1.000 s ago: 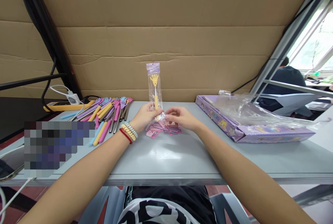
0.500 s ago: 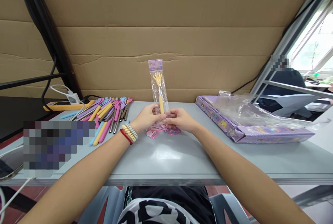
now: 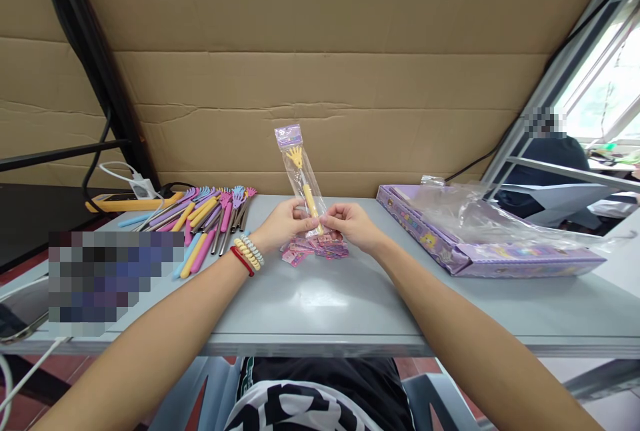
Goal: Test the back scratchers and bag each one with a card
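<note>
A yellow back scratcher (image 3: 311, 199) with a hand-shaped head stands tilted inside a clear plastic bag (image 3: 288, 135) with a purple printed top. My left hand (image 3: 286, 223) pinches the bag's lower left side, near the handle's end. From the right, my right hand (image 3: 349, 223) is closed on the bag's bottom edge, its fingertips almost meeting the left ones. Beneath both hands lies a small heap of pink printed cards (image 3: 320, 248), partly covered by the fingers. Bracelets circle my left wrist.
Several back scratchers (image 3: 213, 214) in pink, yellow, blue and purple are piled at left, by a yellow power strip (image 3: 120, 204). A purple printed box (image 3: 520, 264) under clear plastic film (image 3: 480, 214) lies at right. Cardboard (image 3: 320, 77) closes off the back. Someone in dark clothing (image 3: 547, 154) sits beyond the right-hand frame.
The bagged back scratcher has tilted, its top moving left and slightly down. My right hand's fingers have shifted to a pinch at the bag's bottom. More of the pink cards shows.
</note>
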### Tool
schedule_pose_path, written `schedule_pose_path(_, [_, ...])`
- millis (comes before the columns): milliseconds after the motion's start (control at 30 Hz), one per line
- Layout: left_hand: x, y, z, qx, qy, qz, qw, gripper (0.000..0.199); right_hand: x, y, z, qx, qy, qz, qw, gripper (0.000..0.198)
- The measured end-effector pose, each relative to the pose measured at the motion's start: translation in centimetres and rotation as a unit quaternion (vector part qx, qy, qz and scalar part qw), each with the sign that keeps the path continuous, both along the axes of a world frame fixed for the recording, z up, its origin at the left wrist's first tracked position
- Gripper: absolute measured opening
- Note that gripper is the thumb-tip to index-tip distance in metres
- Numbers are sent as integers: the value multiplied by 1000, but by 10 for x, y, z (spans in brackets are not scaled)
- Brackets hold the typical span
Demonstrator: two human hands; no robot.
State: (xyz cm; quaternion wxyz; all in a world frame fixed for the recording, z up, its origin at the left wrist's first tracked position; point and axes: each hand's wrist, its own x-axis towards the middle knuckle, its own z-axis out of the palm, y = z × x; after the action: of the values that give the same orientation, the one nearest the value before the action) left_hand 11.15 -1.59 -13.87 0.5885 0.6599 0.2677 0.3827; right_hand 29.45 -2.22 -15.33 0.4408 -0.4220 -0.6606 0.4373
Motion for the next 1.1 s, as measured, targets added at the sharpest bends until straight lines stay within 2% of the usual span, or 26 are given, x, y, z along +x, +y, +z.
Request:
schedule_pose_path(133, [0,2,-1,-19,-19,8,1000,48,-2,-5,5,4,-8,-6,1000,45])
schedule_pose_path(367, [1,6,-5,-22,-21,34,999,48,-3,-8,3,-25,-56,67,996,39])
schedule_pose_path(533, [0,7,-5,-22,1,-22,1000,56,2,-4,3,-21,15,68,997,37])
schedule_pose_path(700, [0,7,-5,-13,38,-34,999,63,6,-2,11,-42,74,-5,996,37])
schedule_pose_path(867, [0,4,-4,-13,92,24,995,55,27,0,26,-53,103,-117,986,18])
schedule_pose_path(967, [-3,4,-2,-4,105,49,993,41,51,0,34,-76,53,-208,974,8])
schedule_pose_path(1100, [-5,4,0,9,134,63,989,33,75,-1,39,-133,-83,-302,940,7])
